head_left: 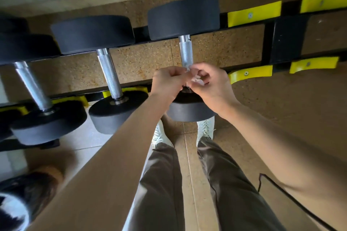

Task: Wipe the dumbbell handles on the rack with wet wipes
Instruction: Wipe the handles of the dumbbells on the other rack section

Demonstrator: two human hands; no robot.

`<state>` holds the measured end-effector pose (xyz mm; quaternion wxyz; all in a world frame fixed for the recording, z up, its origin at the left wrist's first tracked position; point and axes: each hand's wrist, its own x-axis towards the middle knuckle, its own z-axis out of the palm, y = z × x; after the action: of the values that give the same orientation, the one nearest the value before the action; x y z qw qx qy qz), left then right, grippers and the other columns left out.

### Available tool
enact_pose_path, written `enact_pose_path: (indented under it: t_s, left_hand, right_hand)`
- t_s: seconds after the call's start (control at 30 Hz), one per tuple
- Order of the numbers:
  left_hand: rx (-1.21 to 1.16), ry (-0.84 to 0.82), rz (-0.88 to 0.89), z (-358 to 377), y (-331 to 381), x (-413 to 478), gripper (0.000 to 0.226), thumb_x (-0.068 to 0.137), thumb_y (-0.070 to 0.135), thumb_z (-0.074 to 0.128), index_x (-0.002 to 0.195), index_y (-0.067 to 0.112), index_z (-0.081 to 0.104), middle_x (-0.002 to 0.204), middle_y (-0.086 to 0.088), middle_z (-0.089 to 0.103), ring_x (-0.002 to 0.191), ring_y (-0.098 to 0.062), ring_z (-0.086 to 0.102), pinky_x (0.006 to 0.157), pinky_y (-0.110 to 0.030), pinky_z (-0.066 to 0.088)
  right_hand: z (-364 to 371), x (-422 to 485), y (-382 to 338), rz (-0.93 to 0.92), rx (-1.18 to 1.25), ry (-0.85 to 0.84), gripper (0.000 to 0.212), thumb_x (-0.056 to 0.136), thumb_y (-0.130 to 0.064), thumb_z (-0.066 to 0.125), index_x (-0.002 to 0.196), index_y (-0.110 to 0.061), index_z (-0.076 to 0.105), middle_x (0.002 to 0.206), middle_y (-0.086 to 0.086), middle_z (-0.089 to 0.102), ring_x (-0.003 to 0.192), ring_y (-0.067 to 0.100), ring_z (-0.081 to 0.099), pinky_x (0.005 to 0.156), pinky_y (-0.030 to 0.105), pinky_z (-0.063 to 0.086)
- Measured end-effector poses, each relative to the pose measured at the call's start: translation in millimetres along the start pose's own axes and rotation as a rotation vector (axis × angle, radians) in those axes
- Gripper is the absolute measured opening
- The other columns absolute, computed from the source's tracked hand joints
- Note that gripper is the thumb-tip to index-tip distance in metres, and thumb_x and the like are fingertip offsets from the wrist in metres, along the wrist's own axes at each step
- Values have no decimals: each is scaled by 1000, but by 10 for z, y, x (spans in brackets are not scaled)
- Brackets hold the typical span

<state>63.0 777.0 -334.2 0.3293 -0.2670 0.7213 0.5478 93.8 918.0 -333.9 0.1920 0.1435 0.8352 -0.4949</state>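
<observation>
1. The left hand (169, 80) and the right hand (212, 84) meet over the near end of the rightmost dumbbell handle (185, 50).
2. Each hand's grip is closed on a crumpled white wipe (196, 79), pinched between the fingers of both, right where the handle passes behind them.
3. That dumbbell lies across the black rack (287, 39), which has yellow cradles (253, 13).
4. Two more dumbbells (109, 73) lie on the rack to its left.
</observation>
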Motion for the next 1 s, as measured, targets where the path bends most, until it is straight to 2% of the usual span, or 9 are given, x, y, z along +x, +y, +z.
enact_pose_path:
  t_s: [0.13, 0.23, 0.37, 0.53, 0.6, 0.67, 0.77, 0.9, 1.0]
  left_hand:
    - [-136, -14, -24, -44, 20, -6, 29, 70, 38, 89, 74, 20, 66, 64, 10, 63, 64, -9, 55, 66, -27, 47]
    - [-333, -26, -69, -73, 58, 55, 24, 84, 25, 81, 72, 21, 60, 75, 3, 66, 72, -13, 58, 72, -29, 48]
    - [-549, -39, -69, -63, 131, 83, 25, 94, 14, 71, 76, 16, 54, 90, -10, 74, 84, -22, 71, 72, -24, 56]
    - [-650, 5, -33, -100, 137, 129, 19, 88, 2, 74, 91, 18, 63, 83, -4, 69, 61, -10, 61, 58, -18, 51]
    - [-668, -19, -48, -140, 137, 161, 16, 87, 1, 73, 87, 15, 66, 74, 0, 67, 59, -7, 58, 58, -18, 50]
    - [-674, -14, -61, -197, 135, 196, 14, 86, 0, 73, 81, 11, 67, 71, 0, 68, 62, -7, 61, 61, -18, 53]
    - [-809, 14, -93, -267, 167, 265, 12, 84, -3, 73, 89, 6, 69, 85, -8, 74, 75, -12, 70, 65, -19, 58]
    - [-1001, 109, -154, -151, 256, 336, 22, 83, -9, 73, 103, -1, 66, 91, -15, 75, 80, -19, 74, 66, -21, 61]
    - [-787, 220, -100, 43, 331, 384, 15, 81, -4, 78, 89, 6, 71, 78, -3, 76, 69, -8, 72, 69, -20, 57]
  right_hand:
    - [-202, 182, -50, 35, 61, -52, 14, 84, -15, 79, 98, -14, 73, 86, -1, 75, 76, 14, 72, 70, 28, 61]
    - [-273, 289, -57, 61, 176, -82, 5, 88, -20, 76, 90, -18, 72, 87, 3, 75, 78, 15, 73, 65, 24, 59]
    - [-282, 399, -55, 155, 362, -48, 12, 91, -20, 72, 96, -9, 72, 92, 13, 75, 79, 14, 72, 68, 23, 56]
    - [-234, 467, -152, 259, 545, 14, 11, 91, -6, 69, 102, -4, 72, 90, 15, 73, 76, 18, 69, 70, 25, 57]
    - [-209, 509, -203, 308, 610, 36, 11, 90, -3, 70, 101, -4, 71, 91, 15, 73, 79, 20, 70, 74, 27, 59]
    - [-182, 563, -266, 342, 681, 51, 9, 89, -1, 71, 97, -5, 70, 95, 15, 73, 86, 24, 72, 79, 30, 61]
    - [-149, 666, -364, 407, 792, 128, 11, 86, -1, 74, 96, -4, 69, 99, 16, 74, 92, 26, 74, 80, 29, 61]
    - [-83, 807, -355, 448, 651, 290, 9, 83, -9, 79, 87, -12, 72, 79, 2, 73, 67, 10, 68, 66, 18, 56]
    - [-115, 922, -228, 514, 490, 361, 24, 89, -6, 72, 113, -2, 70, 104, 13, 74, 76, 7, 65, 55, 10, 52]
